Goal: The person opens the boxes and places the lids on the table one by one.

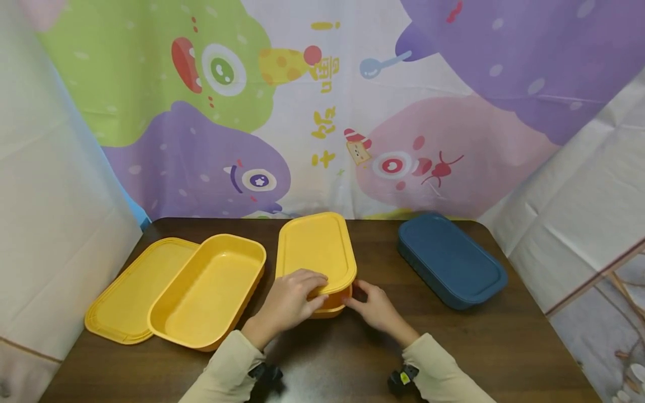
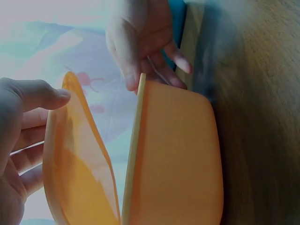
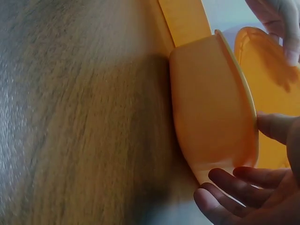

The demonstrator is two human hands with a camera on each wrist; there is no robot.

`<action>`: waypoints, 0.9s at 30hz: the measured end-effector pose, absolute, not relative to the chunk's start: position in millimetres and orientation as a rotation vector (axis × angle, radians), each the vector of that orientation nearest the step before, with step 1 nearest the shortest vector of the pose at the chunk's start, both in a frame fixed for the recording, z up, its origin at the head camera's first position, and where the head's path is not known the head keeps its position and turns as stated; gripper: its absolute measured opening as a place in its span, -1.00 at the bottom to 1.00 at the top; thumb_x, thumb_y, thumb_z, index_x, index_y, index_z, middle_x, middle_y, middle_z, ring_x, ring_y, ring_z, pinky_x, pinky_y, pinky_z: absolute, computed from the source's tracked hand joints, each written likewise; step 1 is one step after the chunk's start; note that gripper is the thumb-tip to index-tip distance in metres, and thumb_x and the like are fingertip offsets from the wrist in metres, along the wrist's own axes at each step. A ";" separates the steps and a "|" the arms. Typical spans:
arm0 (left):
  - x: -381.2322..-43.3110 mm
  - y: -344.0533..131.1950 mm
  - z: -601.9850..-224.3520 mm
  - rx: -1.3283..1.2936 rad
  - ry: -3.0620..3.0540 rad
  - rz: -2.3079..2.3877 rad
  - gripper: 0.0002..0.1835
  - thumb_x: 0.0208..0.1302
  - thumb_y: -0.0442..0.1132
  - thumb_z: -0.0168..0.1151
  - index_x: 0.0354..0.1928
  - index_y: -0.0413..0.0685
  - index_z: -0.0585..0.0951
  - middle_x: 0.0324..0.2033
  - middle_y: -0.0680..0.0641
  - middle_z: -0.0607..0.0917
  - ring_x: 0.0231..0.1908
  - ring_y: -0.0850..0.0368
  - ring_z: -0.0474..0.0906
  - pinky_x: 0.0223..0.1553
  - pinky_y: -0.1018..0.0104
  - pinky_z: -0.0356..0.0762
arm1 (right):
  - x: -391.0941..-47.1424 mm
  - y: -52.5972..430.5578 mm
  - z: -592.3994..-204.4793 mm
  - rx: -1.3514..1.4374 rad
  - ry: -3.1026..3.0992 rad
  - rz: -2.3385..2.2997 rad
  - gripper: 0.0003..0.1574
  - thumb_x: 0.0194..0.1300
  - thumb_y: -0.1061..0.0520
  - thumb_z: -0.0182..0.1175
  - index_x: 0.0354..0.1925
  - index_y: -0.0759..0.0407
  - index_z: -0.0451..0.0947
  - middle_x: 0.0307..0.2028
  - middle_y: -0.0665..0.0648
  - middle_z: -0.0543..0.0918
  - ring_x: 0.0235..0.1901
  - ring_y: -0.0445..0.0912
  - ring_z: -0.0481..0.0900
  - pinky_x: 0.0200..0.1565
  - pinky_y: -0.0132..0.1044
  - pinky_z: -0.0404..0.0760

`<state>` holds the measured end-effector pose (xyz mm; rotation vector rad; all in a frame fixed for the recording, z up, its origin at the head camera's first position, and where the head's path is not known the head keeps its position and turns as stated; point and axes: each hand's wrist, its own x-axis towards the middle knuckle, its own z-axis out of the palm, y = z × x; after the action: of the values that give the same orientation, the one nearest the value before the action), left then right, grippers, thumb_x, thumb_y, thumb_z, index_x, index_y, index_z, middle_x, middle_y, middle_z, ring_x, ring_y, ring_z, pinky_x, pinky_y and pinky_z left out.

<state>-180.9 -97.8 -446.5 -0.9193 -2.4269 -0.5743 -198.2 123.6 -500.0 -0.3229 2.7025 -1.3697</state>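
In the middle of the table a yellow lid point(image 1: 316, 246) lies over a yellow storage box point(image 1: 327, 313), its near end raised off the rim. My left hand point(image 1: 291, 300) pinches that near end, thumb under the lid and fingers on top. The left wrist view shows a wedge-shaped gap between lid point(image 2: 77, 154) and box point(image 2: 180, 150). At the near right corner my right hand point(image 1: 377, 309) holds the box, thumb at the rim and fingers around the outer wall, as the right wrist view shows. The inside of the box is mostly hidden under the lid.
To the left stands an uncovered yellow box point(image 1: 209, 291), overlapping a second yellow lid point(image 1: 128, 296) on the dark wooden table point(image 1: 327, 369). A blue box with its lid on point(image 1: 450, 257) is at the right. A printed cloth point(image 1: 322, 190) hangs behind the table.
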 end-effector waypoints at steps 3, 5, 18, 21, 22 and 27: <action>-180.9 -99.7 -446.8 -0.912 -2.390 -0.580 -0.76 0.04 -0.14 0.47 -0.22 -0.01 0.74 -0.22 0.06 0.77 -0.16 0.17 0.69 -0.10 0.26 0.64 | -199.1 121.6 -500.4 -0.294 2.688 -1.402 -0.48 0.26 0.04 0.31 0.09 0.34 0.55 -0.07 0.22 0.72 -0.08 0.01 0.67 -0.01 -0.08 0.64; -180.5 -100.9 -446.8 -0.907 -2.370 -0.583 -0.76 0.03 -0.15 0.48 -0.23 0.00 0.74 -0.23 0.07 0.77 -0.17 0.17 0.68 -0.12 0.26 0.64 | -199.9 119.8 -500.6 -0.254 2.659 -1.440 -0.50 0.26 0.09 0.29 0.08 0.36 0.55 -0.12 0.22 0.72 -0.16 -0.05 0.65 -0.12 -0.19 0.65; -177.4 -106.8 -439.2 -0.887 -2.310 -0.639 -0.79 0.04 -0.16 0.48 -0.25 0.00 0.74 -0.32 0.07 0.69 -0.26 0.17 0.56 -0.22 0.33 0.59 | -204.5 115.8 -498.1 -0.007 2.512 -1.652 -0.59 0.23 0.33 0.22 0.06 0.44 0.53 -0.29 0.25 0.70 -0.42 -0.08 0.61 -0.39 -0.26 0.62; -177.1 -106.9 -439.1 -0.889 -2.318 -0.676 -0.79 0.06 -0.17 0.47 -0.23 -0.01 0.73 -0.30 0.06 0.68 -0.24 0.16 0.53 -0.19 0.32 0.56 | -204.2 117.0 -496.7 0.020 2.497 -1.663 -0.58 0.24 0.34 0.19 0.08 0.44 0.51 -0.26 0.26 0.71 -0.39 -0.10 0.62 -0.36 -0.22 0.65; -176.9 -106.7 -439.5 -0.889 -2.318 -0.696 -0.79 0.06 -0.18 0.46 -0.23 -0.02 0.72 -0.29 0.06 0.67 -0.23 0.15 0.52 -0.18 0.31 0.55 | -203.9 117.5 -496.3 0.031 2.485 -1.671 -0.58 0.23 0.34 0.18 0.08 0.45 0.51 -0.24 0.28 0.71 -0.38 -0.11 0.62 -0.35 -0.22 0.66; -177.2 -106.0 -443.6 -0.887 -2.262 -0.809 -0.77 0.05 -0.23 0.46 -0.20 -0.04 0.71 -0.28 0.04 0.65 -0.23 0.15 0.50 -0.20 0.31 0.52 | -203.2 121.6 -495.7 0.086 2.443 -1.728 -0.59 0.24 0.37 0.15 0.07 0.46 0.51 -0.20 0.33 0.71 -0.38 -0.11 0.64 -0.30 -0.16 0.70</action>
<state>-177.2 -106.0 -443.6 -0.8867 -2.2624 -0.8087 -203.2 121.6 -495.7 0.0858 2.4429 -1.7278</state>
